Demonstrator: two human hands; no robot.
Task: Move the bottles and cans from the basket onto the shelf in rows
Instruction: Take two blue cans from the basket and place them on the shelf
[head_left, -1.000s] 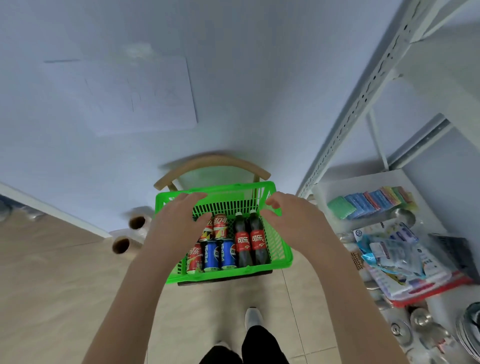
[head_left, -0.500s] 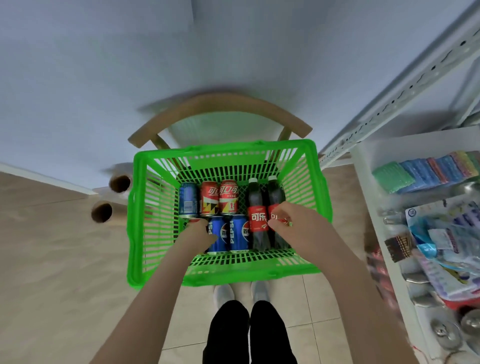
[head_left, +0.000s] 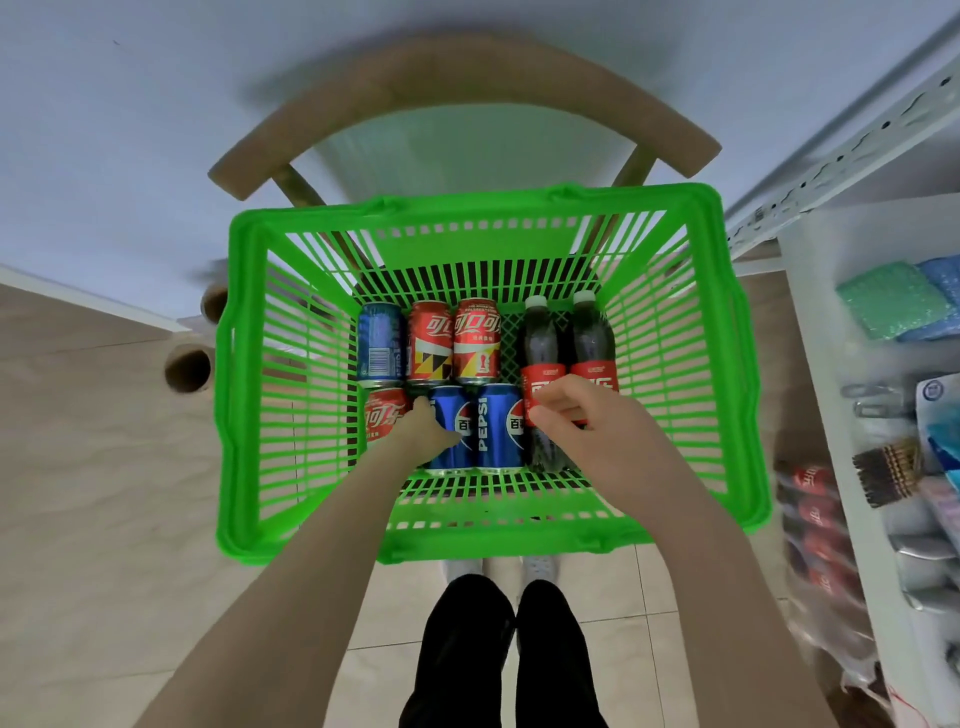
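Head view
Left hand (head_left: 423, 428): reached down into the basket; the fingers are curled narrowly over the near row, touching a blue Pepsi can (head_left: 451, 441) beside a red Coca-Cola can (head_left: 382, 415); whether a can is actually gripped cannot be told.
Right hand (head_left: 582, 415): the fingers are closed around the red labels of two cola bottles (head_left: 566, 353); thumb on the left bottle's label.
Basket (head_left: 249, 395): bright green slatted plastic, rectangular, set on a chair seat.
Basket contents: six cans are laid in two rows on the left; the far row is made up of one blue can (head_left: 381, 340) and two red cans (head_left: 454, 340); a second Pepsi can (head_left: 498, 434) lies in the near row; the two dark, white-capped bottles are laid side by side on the right.
Chair back (head_left: 462, 83): curved wood, blurred.
Shelf (head_left: 815, 332): white, at the right, loaded with sponges (head_left: 888, 299) and packets.
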